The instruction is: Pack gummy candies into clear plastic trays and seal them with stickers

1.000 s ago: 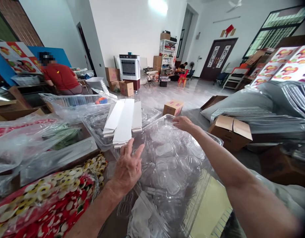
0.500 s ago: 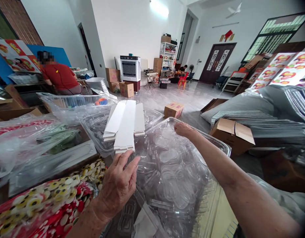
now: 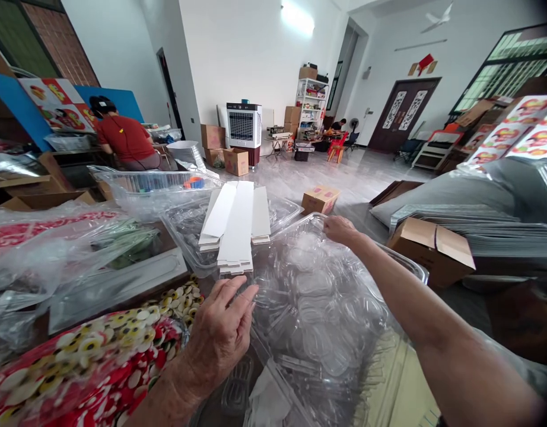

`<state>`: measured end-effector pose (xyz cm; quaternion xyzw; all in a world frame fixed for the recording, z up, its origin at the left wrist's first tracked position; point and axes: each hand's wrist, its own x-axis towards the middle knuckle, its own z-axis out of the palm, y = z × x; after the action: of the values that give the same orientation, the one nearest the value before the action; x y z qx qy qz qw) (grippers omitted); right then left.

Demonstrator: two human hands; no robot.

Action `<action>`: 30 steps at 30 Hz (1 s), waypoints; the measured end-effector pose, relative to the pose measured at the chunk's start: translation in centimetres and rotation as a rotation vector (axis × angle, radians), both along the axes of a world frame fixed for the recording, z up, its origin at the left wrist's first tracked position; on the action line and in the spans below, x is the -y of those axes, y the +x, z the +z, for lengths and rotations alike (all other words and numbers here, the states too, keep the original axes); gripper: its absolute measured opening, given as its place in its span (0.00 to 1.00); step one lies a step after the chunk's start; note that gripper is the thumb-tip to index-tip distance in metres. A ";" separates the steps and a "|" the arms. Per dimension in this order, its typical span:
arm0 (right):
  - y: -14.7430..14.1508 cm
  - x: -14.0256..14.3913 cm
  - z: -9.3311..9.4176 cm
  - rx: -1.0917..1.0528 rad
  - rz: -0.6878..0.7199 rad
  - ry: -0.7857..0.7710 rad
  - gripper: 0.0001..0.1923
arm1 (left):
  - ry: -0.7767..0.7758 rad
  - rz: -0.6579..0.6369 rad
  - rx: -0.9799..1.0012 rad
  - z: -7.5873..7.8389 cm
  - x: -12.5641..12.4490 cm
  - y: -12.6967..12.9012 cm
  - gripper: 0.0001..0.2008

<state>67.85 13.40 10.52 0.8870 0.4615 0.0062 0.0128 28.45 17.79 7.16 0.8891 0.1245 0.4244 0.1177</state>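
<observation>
Both hands on clear plastic bin (image 3: 402, 261) of clear lids, centre front. Left hand (image 3: 222, 332) flat, fingers spread, steadying near rim; right hand (image 3: 340, 228) pinching far rim, prob. to brace it. White card strips (image 3: 238, 228) just behind.

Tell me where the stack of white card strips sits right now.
The white card strips lie centre-left in the head view, across the clear plastic trays, just beyond the left hand.

a single head-worn camera looks forward and down from the person's own eye level, close over a clear plastic tray (image 3: 402, 258) with both forearms reaching in from the bottom edge. its wide lens also takes in the long room ahead, as far as the dark double door (image 3: 400, 118).
</observation>
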 end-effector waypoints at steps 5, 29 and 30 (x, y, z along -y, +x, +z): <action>-6.4 3.8 2.8 -0.133 0.353 0.325 0.08 | -1.056 -0.239 0.147 2.8 1.5 2.2 0.34; -11.2 12.4 1.5 0.095 0.495 0.633 0.11 | -0.455 -0.092 0.046 0.9 -0.1 5.9 0.34; -10.7 14.1 1.8 0.163 0.423 0.686 0.10 | -0.344 -0.076 -0.041 0.8 -0.4 6.0 0.36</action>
<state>57.12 -0.74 12.36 0.7220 0.6025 0.2323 -0.2487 34.50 18.17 7.96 0.8684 0.1639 0.3739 0.2816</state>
